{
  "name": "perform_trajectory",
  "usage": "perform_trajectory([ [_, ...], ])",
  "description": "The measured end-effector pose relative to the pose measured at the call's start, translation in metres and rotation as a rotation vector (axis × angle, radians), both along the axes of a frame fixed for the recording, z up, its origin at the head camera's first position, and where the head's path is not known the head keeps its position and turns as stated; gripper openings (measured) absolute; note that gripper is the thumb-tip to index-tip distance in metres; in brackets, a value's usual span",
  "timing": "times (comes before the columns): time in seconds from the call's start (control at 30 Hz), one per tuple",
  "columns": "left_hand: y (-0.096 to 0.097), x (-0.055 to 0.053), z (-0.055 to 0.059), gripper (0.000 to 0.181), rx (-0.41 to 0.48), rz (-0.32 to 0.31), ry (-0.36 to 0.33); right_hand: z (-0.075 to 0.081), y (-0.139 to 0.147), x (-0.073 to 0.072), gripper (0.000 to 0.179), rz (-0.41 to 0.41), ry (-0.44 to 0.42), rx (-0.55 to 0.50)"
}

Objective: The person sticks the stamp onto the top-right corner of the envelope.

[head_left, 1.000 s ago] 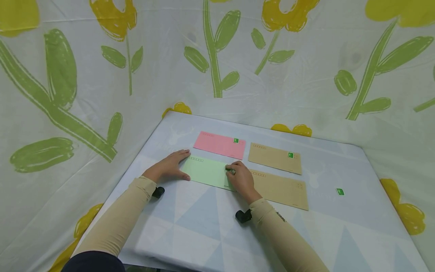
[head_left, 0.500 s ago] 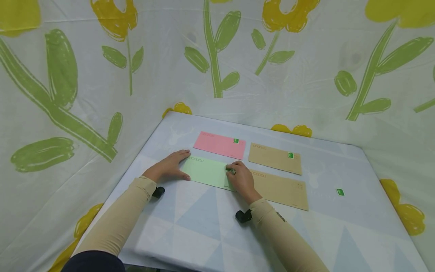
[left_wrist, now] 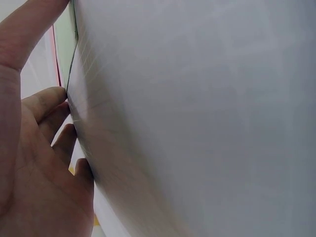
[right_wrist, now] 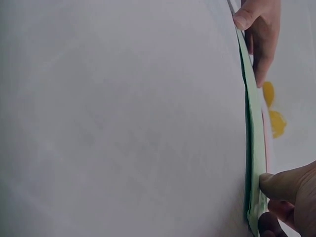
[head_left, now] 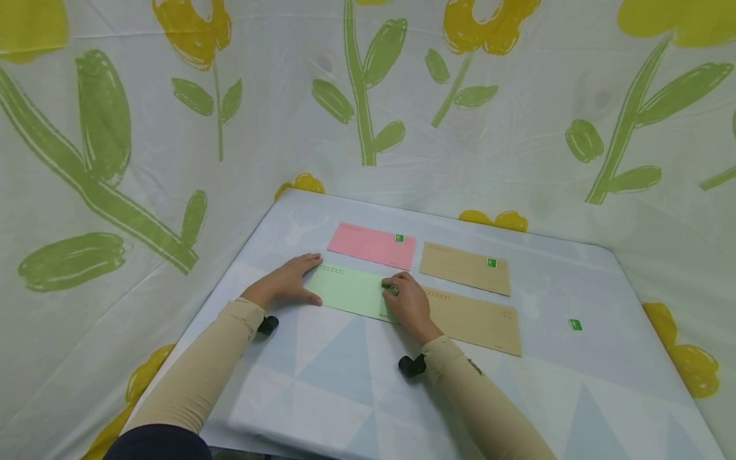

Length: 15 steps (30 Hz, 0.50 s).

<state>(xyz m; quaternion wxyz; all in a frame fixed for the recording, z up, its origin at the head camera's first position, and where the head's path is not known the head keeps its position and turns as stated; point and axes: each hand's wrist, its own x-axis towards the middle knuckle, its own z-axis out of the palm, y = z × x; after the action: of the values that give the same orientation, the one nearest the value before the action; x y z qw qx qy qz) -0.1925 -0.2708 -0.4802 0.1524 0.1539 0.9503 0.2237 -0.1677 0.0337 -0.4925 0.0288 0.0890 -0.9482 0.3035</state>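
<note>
A pale green envelope (head_left: pixel 352 292) lies flat on the table in the head view. At its left end my left hand (head_left: pixel 285 281) rests with thumb and fingers spread, touching the envelope's corners. My right hand (head_left: pixel 411 305) is over the upper right part, thumb and curled fingers holding a small green stamp (head_left: pixel 392 289) against the paper. Most of that stamp is hidden by the fingers. In the right wrist view the thumb (right_wrist: pixel 277 184) presses on the green envelope (right_wrist: pixel 256 133) near its end. The left wrist view shows the left palm and fingers (left_wrist: pixel 45 101) beside the envelope edge.
Behind lie a pink envelope (head_left: pixel 368 246) and a brown envelope (head_left: pixel 460 267), each bearing a green stamp. A second brown envelope (head_left: pixel 474 322) sits right of the green one, partly behind my right hand. Farther right, a loose green stamp (head_left: pixel 576 324) lies on the patterned tablecloth (head_left: pixel 621 383).
Both hands stay in place. Only the right thumb and fingers shift very slightly at the stamp; the envelopes do not move.
</note>
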Motion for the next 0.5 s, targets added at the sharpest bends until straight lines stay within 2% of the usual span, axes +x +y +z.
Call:
perform_trajectory([
  [0.3,0.0015,0.0013,0.0028,0.114,-0.008,0.002,-0.009,-0.0009,-0.0008,-0.0009,0.025,-0.012,-0.007,0.004],
  [0.5,0.0017,-0.0006,0.0038,0.114,-0.032,-0.019,-0.007,-0.0006,-0.0008,-0.0015,0.028,-0.031,-0.034,0.005],
])
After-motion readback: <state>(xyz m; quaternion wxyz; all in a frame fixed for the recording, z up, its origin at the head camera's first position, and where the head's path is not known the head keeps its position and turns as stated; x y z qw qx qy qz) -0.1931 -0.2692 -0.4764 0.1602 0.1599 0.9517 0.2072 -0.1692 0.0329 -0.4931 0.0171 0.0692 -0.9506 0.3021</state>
